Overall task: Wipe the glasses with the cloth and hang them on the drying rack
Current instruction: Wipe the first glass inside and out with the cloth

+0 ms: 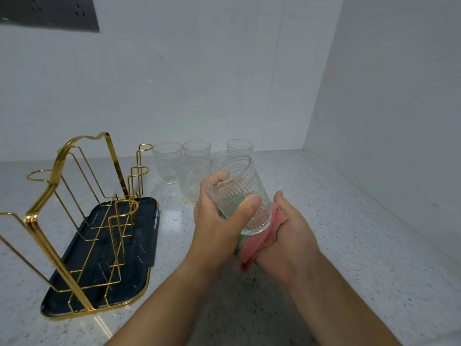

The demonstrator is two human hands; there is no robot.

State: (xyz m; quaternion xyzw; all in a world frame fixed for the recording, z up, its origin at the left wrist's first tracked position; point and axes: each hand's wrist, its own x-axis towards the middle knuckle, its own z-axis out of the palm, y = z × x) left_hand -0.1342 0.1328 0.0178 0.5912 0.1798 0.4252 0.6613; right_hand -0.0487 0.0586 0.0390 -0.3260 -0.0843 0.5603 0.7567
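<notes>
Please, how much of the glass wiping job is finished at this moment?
Done: nothing that shows; the gold drying rack holds no glass. In hand: the left hand grips one ribbed glass, tilted, and the right hand holds the pink cloth against its base. Left: five other glasses stand on the counter; all six are not yet hung.

Two bare forearms, from 5 and 7 o'clock — left hand point(217, 221), right hand point(296, 234) — left thumbnail trimmed short.
</notes>
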